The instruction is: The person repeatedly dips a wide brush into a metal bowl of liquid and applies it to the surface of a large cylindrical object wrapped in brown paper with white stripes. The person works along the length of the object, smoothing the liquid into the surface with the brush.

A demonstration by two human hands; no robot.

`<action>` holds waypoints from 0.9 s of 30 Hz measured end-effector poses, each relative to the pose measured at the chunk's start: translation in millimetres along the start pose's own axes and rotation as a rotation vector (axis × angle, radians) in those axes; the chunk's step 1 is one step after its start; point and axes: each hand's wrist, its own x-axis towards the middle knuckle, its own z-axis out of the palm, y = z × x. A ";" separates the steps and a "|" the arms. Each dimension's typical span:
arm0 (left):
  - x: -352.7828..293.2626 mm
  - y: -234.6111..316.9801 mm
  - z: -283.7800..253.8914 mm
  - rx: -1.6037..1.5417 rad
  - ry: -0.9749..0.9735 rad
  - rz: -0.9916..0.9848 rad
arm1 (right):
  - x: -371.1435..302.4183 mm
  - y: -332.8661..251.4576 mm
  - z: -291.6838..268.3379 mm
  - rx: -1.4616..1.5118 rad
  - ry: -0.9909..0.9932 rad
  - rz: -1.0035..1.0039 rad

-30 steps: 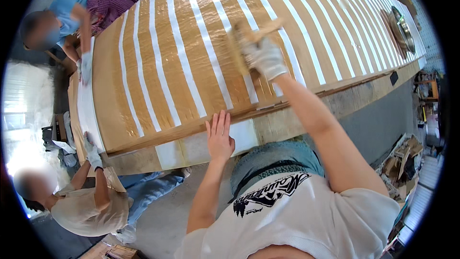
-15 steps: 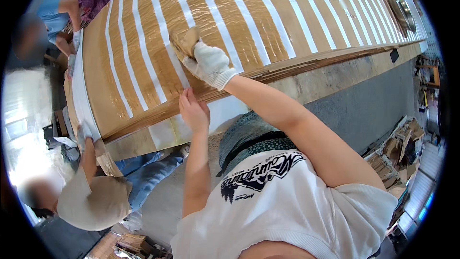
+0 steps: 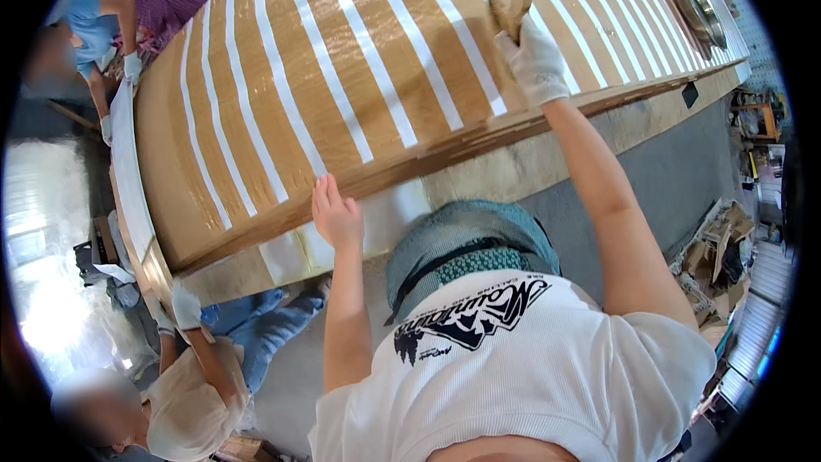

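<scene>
A stack of large brown sheets crossed by white strips [image 3: 338,90] lies on the table before me, with a wet-looking sheen on its left part. My right hand [image 3: 536,64], in a white glove, grips what looks like a wide brown brush [image 3: 511,12] over the right-middle strips. My bare left hand [image 3: 337,214] rests at the near edge of the stack, its fingers stretched out at the lower end of one strip and holding nothing. The brush's working end is partly hidden by the glove and too small to make out.
A shiny metal basin [image 3: 701,10] sits on the sheets at the far right. Two co-workers in gloves handle a long pale strip [image 3: 128,162] along the left end. Scrap cardboard [image 3: 718,248] is heaped on the floor at right.
My right hand has swung right with the brush, from above my left hand to the strips farther right. My left hand has shifted slightly left and down. The near co-worker has leaned back.
</scene>
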 end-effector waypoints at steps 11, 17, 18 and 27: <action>-5.2 19.8 -0.9 0.083 -0.008 -0.025 | -51.6 20.5 -11.4 -0.076 -0.088 -0.757; -50.8 73.0 -5.0 -0.076 -0.124 -0.306 | -38.7 77.6 -67.8 0.471 -0.120 -0.498; -75.3 78.7 -4.4 -0.089 -0.134 -0.348 | -46.3 92.0 -53.5 0.707 -0.235 -0.283; -218.7 197.3 34.8 -0.489 -0.076 -0.798 | -44.3 161.5 -75.5 1.605 -0.698 0.703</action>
